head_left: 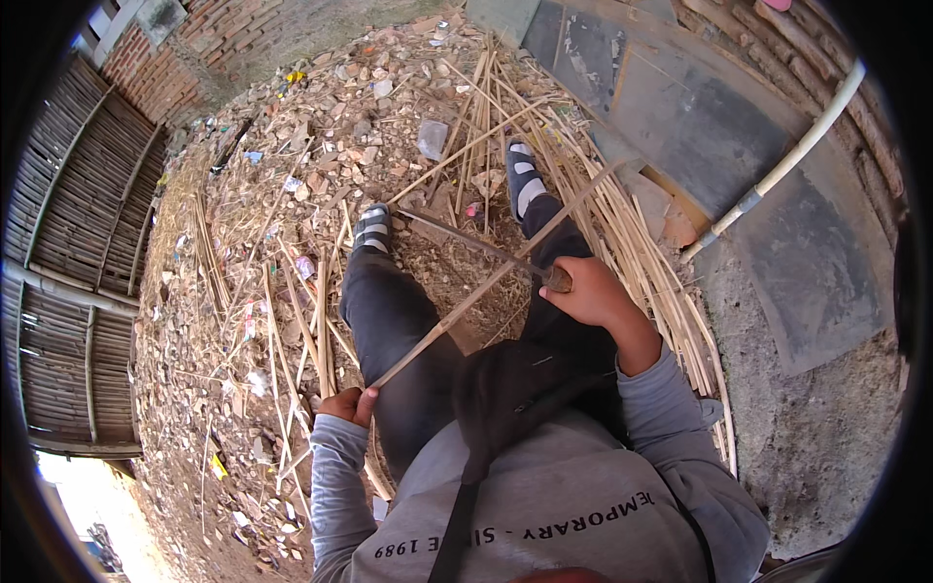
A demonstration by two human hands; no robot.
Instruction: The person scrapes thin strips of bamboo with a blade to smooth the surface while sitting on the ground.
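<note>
My left hand point(348, 405) is closed around the near end of a long, flat bamboo strip point(439, 328). The strip slants up across my lap to the far right, past my right foot. In my closed right hand point(595, 293) is the handle of a machete point(449, 229). Its long, narrow blade points away to the left, and its tip lies near my left foot. Blade and strip cross just left of my right hand; whether the edge presses into the bamboo I cannot tell.
Split bamboo strips point(637, 255) lie bundled along my right leg, with more strips point(486, 107) ahead. Rubble and litter point(321, 160) cover the ground. A bamboo wall point(73, 194) stands left. Dark sheets point(680, 126) and a pale pole point(792, 160) are at the right.
</note>
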